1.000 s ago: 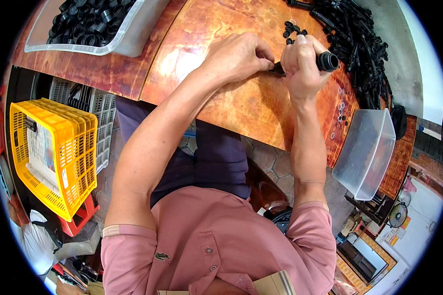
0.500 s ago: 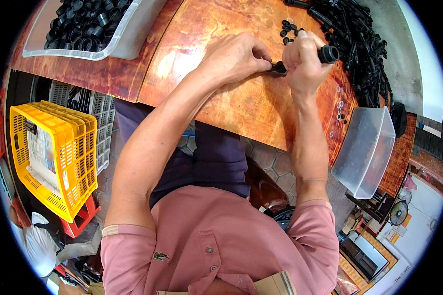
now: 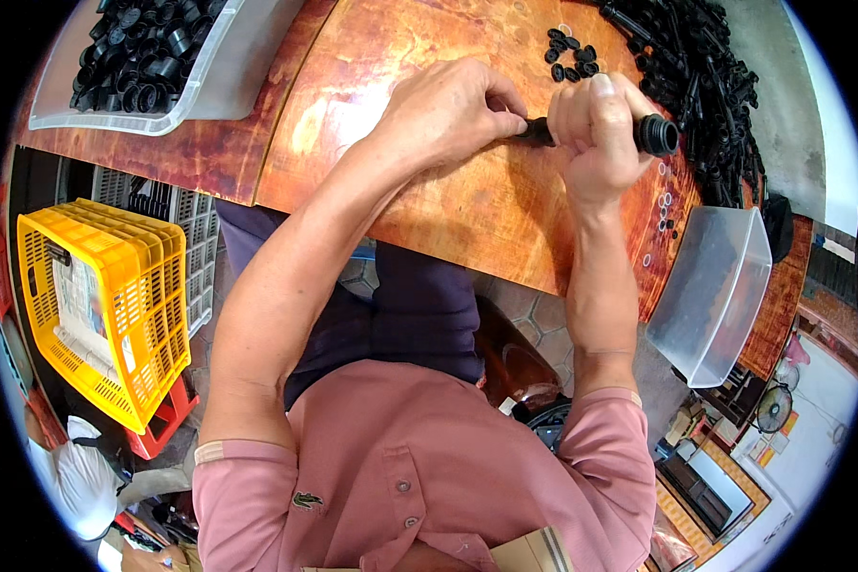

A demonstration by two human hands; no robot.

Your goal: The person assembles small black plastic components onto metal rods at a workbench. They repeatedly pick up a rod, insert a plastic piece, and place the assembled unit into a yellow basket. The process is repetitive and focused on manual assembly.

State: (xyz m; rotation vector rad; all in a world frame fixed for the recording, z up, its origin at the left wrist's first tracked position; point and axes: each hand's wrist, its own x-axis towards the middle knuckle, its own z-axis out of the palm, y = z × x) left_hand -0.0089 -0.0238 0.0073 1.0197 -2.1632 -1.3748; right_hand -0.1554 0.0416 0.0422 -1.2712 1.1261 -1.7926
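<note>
Gripping a black tube over the wooden tabletop, between one and two o'clock.
Wrapping the right hand round its middle, pinching its nine-o'clock end with the left hand.

Left hand pinched — right hand clenched, thumb uppermost.

Black tube, ringed wide end rightward; clasped in right hand.

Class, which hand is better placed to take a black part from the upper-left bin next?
Probably the left hand: it is nearer the translucent bin and appears only to pinch one end of the black tube, while the right hand is wrapped around it.
</note>
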